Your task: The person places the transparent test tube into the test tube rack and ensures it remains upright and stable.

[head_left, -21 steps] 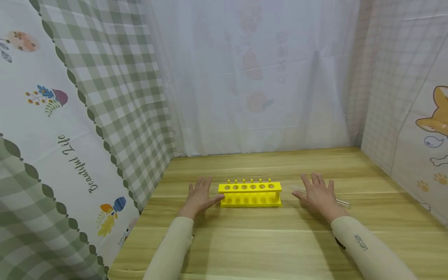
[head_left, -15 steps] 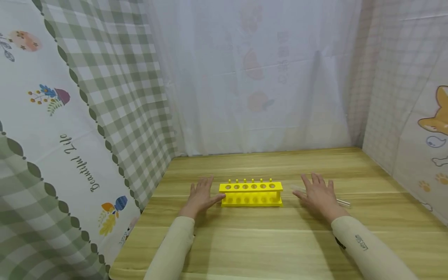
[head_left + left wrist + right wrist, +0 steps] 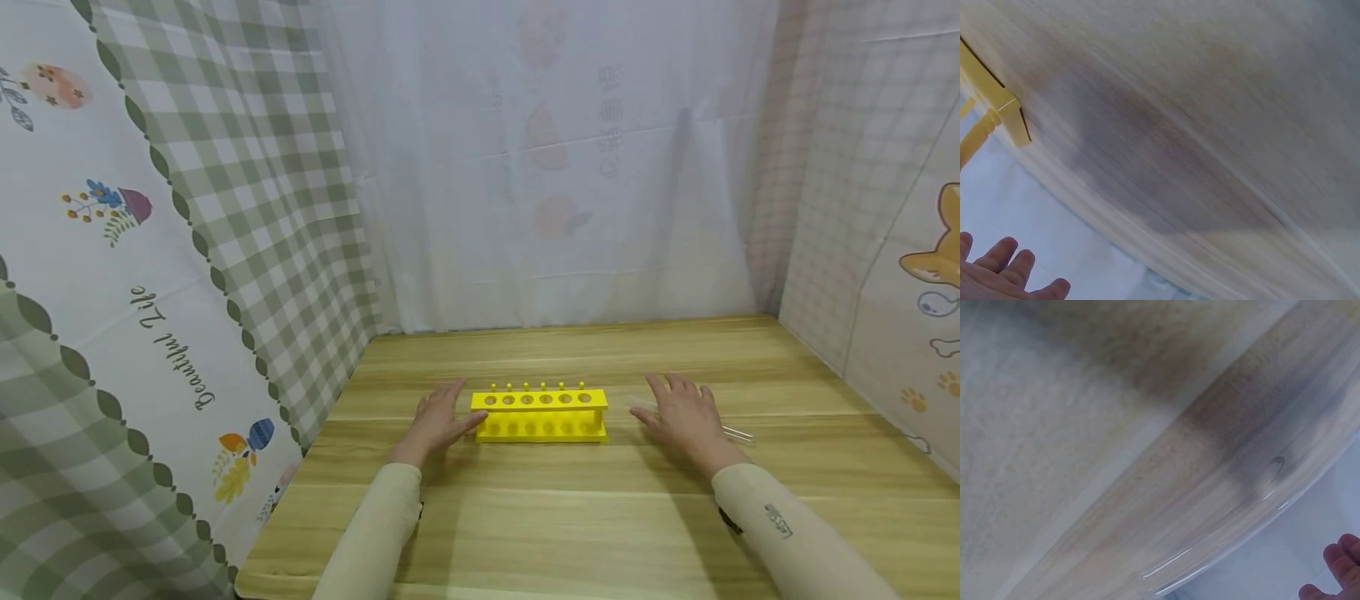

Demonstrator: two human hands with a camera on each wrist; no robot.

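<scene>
A yellow test tube rack (image 3: 538,408) with a row of round holes and short pegs stands upright on the table. At its left end is my left hand (image 3: 437,427), fingers spread, thumb reaching across the rack's front corner; whether it touches cannot be told. In the left wrist view, the rack's end (image 3: 988,87) and my fingertips (image 3: 1019,265) appear apart. My right hand (image 3: 686,421) hovers with spread fingers over clear glass test tubes (image 3: 738,434), hiding their middle. The right wrist view shows the tubes (image 3: 1175,557) lying on the wood, with a rounded end visible.
The wooden table (image 3: 555,517) reaches back to a white curtain (image 3: 465,250). A green checked cloth (image 3: 262,167) hangs along the left side, and a printed white cloth (image 3: 885,292) along the right.
My left hand has shifted slightly right, its fingers now closer to the rack's left end. The right hand stays over the tubes. The head view has drifted a little.
</scene>
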